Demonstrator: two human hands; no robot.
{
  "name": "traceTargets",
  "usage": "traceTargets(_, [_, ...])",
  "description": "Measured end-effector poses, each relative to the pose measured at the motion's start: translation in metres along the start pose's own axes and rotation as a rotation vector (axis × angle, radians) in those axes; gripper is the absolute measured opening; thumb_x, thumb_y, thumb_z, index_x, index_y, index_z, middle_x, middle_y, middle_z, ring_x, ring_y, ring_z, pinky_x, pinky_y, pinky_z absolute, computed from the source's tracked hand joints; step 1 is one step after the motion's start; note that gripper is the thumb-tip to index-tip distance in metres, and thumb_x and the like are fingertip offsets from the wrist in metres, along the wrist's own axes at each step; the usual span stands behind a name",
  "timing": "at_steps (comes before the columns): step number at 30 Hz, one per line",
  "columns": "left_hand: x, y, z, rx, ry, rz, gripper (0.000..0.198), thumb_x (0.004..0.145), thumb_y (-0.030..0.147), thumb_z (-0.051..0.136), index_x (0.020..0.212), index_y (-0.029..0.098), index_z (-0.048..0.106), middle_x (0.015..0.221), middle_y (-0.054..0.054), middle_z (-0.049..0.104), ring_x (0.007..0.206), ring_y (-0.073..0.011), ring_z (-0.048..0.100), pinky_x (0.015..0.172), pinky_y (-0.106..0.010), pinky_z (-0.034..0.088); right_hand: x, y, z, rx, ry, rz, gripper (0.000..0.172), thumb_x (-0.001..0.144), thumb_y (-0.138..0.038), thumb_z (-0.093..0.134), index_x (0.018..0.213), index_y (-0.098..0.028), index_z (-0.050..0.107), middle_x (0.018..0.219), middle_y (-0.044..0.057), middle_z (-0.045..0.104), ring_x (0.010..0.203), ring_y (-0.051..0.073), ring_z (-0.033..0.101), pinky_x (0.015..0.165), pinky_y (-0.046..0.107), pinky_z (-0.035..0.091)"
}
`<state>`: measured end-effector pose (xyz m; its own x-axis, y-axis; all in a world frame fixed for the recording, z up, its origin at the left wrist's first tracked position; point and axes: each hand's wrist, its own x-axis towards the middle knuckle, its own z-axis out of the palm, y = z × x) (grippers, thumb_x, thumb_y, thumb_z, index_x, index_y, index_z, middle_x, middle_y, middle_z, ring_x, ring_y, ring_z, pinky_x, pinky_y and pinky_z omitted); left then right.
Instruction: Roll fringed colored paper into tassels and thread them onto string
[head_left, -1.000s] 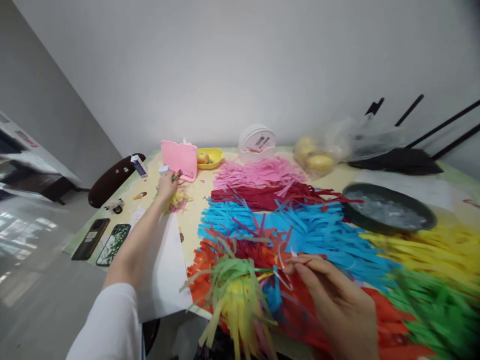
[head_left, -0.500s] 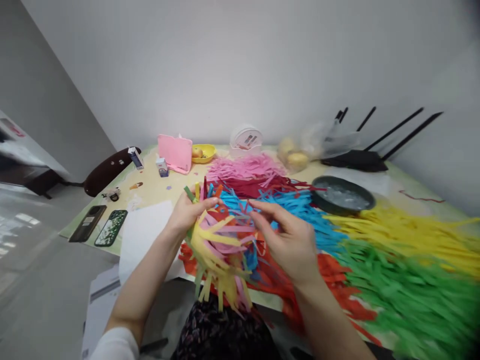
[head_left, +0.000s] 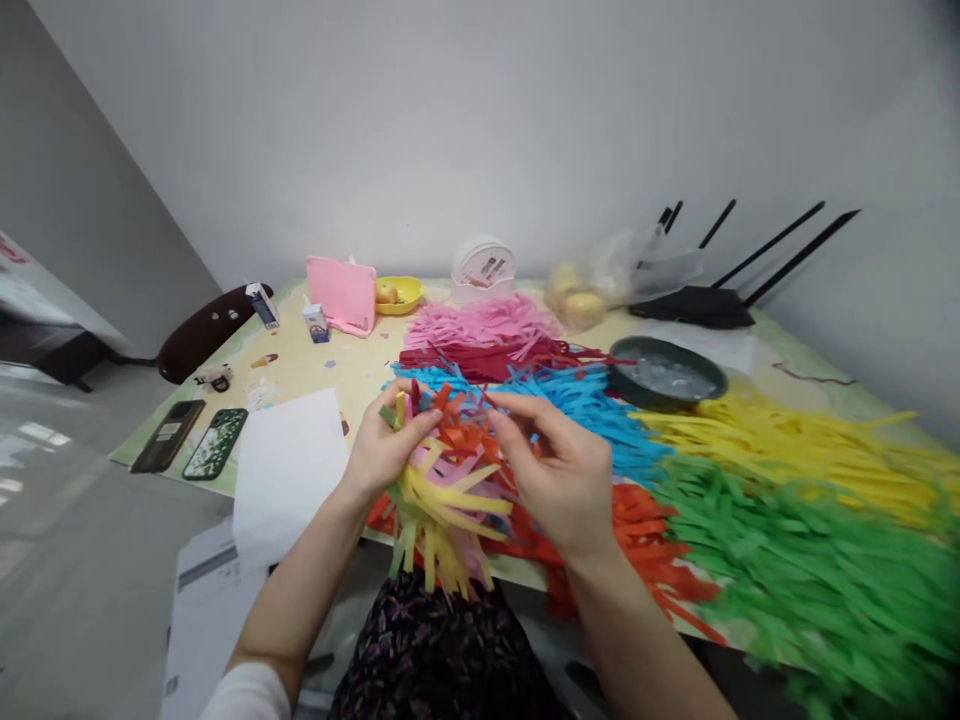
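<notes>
A bunch of paper-strip tassels (head_left: 446, 505), yellow, pink, green and orange-red, hangs from my left hand (head_left: 382, 445). Its fingers are closed round the gathered top ends, which poke up above the thumb. My right hand (head_left: 559, 475), just to the right, pinches a thin dark-red strip (head_left: 486, 397) between thumb and forefinger. Loose orange-red strips (head_left: 463, 435) fill the gap between both hands. Beyond them lie heaps of pink (head_left: 487, 322), dark-red (head_left: 480, 362) and blue (head_left: 589, 400) fringe. Orange-red fringe (head_left: 649, 535) lies under my right forearm, with green (head_left: 795, 540) and yellow (head_left: 780, 445) farther right.
A dark green dish (head_left: 621, 388) with clear plastic-like pieces stands behind the yellow heap. A black router (head_left: 694, 306) and a bag of fruit (head_left: 577, 305) are near the wall. At left are white paper (head_left: 289, 470), two phones (head_left: 216, 443), small cartons (head_left: 316, 323) and a pink stand-up case (head_left: 341, 295).
The view has shifted slightly. The bunch in my left hand has swung a little, and more orange-red strips show between my hands. Both hands keep their closed grips.
</notes>
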<state>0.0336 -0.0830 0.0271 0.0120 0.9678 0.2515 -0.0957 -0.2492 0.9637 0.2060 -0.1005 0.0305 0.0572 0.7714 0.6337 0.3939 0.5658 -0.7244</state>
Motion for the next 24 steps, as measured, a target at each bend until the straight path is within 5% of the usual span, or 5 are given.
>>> traceTargets(6, [-0.004,-0.002,0.003,0.055,-0.016,-0.045,0.022,0.075,0.033,0.079,0.087,0.016,0.071,0.077,-0.001,0.068,0.070,-0.0137,0.060,0.069,-0.025,0.048,0.006,0.006,0.013,0.118,-0.152,0.131,0.016,0.091,-0.029,0.061,0.092,-0.018,0.072,0.076,0.002,0.075,0.061,0.015,0.067,0.058,0.025,0.052])
traceTargets(15, [-0.003,-0.002,0.004,-0.151,0.133,-0.164,0.032,0.062,0.038,0.088,0.083,0.017,0.075,0.080,-0.002,0.074,0.072,-0.0166,0.068,0.073,-0.028,0.055,-0.006,-0.004,0.004,-0.174,-0.133,-0.202,0.022,0.094,-0.017,0.055,0.104,-0.021,0.073,0.098,0.005,0.078,0.086,0.019,0.074,0.083,0.031,0.058])
traceTargets(24, [-0.007,-0.001,0.005,-0.100,0.141,-0.145,0.028,0.066,0.037,0.086,0.084,0.017,0.076,0.083,-0.003,0.076,0.076,-0.0182,0.069,0.075,-0.029,0.056,-0.006,-0.007,0.005,-0.224,-0.088,-0.236,0.021,0.093,-0.015,0.055,0.103,-0.020,0.073,0.094,0.005,0.079,0.084,0.019,0.074,0.081,0.030,0.059])
